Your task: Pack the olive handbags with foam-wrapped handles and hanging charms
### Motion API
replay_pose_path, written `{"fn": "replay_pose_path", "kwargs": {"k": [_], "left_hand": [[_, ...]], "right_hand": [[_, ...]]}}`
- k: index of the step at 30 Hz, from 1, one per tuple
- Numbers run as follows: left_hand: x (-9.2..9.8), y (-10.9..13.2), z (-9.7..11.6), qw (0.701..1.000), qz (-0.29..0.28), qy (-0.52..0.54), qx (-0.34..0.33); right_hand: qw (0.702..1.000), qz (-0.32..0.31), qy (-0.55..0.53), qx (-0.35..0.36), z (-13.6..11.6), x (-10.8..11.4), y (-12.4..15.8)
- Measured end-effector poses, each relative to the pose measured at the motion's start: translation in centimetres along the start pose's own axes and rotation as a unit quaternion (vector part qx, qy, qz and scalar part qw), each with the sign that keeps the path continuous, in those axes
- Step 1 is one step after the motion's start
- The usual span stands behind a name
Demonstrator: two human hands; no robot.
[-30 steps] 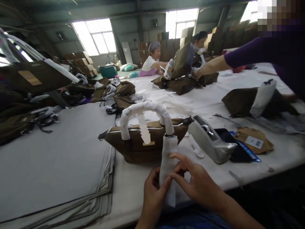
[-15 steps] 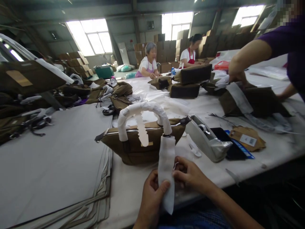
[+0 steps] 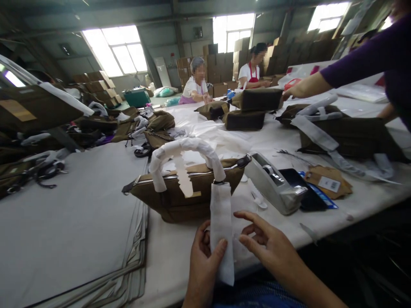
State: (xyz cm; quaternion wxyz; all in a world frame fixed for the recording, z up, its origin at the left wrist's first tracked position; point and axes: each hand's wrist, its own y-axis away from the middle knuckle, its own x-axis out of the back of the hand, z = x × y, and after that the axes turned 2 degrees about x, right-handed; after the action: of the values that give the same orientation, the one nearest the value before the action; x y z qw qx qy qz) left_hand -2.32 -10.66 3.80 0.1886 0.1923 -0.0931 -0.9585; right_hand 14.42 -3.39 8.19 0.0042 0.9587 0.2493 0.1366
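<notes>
An olive-brown handbag (image 3: 189,203) stands upright on the white-covered table (image 3: 168,265), its zip running along the top. White wrapping covers its arched handles (image 3: 205,149), and a white paper strip hangs between them. From the bag's right side a white-wrapped strap (image 3: 221,214) comes down toward me. My left hand (image 3: 207,261) grips that strap near its lower end, thumb on top and fingers behind. Just to the right, my right hand (image 3: 265,239) is apart from the strap, fingers spread and holding nothing visible.
A grey tape dispenser (image 3: 279,188) stands right of the bag, beside a dark flat case and brown tags (image 3: 329,182). Stacked sheets (image 3: 73,226) lie left. A blade (image 3: 308,233) rests near the front edge. At right, a co-worker's arm (image 3: 321,85) reaches over more bags.
My right hand has let go of the strap's edge, moving right and opening. My left hand still holds the strap. The co-worker's arm at right has stretched toward the stacked bags.
</notes>
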Motion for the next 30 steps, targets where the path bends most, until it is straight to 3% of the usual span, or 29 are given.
{"fn": "replay_pose_path", "kwargs": {"k": [3, 9, 14, 20, 22, 24, 27, 30], "left_hand": [[0.0, 0.0, 0.2, 1.0, -0.006, -0.012, -0.005], [-0.1, 0.1, -0.1, 1.0, -0.02, 0.017, 0.005], [-0.6, 0.9, 0.7, 0.993, -0.058, 0.086, 0.055], [-0.7, 1.1, 1.0, 0.986, -0.094, 0.103, 0.095], [-0.6, 1.1, 0.9, 0.983, -0.102, 0.101, 0.111], [-0.6, 1.1, 0.9, 0.983, -0.096, 0.1, 0.119], [-0.9, 1.1, 0.9, 0.986, -0.078, 0.109, 0.102], [-1.1, 0.8, 0.6, 0.991, -0.057, 0.106, 0.061]], "right_hand": [[0.993, -0.062, -0.097, -0.006, 0.7, -0.8, -0.8], [0.988, -0.045, -0.15, -0.006, 0.9, -2.2, -2.1], [0.958, -0.056, -0.272, -0.067, 0.8, -2.4, -2.5], [0.933, -0.093, -0.335, -0.091, 1.9, -2.7, -2.5], [0.936, -0.1, -0.327, -0.087, 1.9, -2.8, -2.6], [0.959, -0.089, -0.261, -0.057, 1.9, -2.6, -2.8], [0.996, -0.004, -0.093, 0.01, 1.8, -1.8, -2.5], [0.998, 0.036, -0.041, 0.014, 1.7, -0.9, -1.7]]}}
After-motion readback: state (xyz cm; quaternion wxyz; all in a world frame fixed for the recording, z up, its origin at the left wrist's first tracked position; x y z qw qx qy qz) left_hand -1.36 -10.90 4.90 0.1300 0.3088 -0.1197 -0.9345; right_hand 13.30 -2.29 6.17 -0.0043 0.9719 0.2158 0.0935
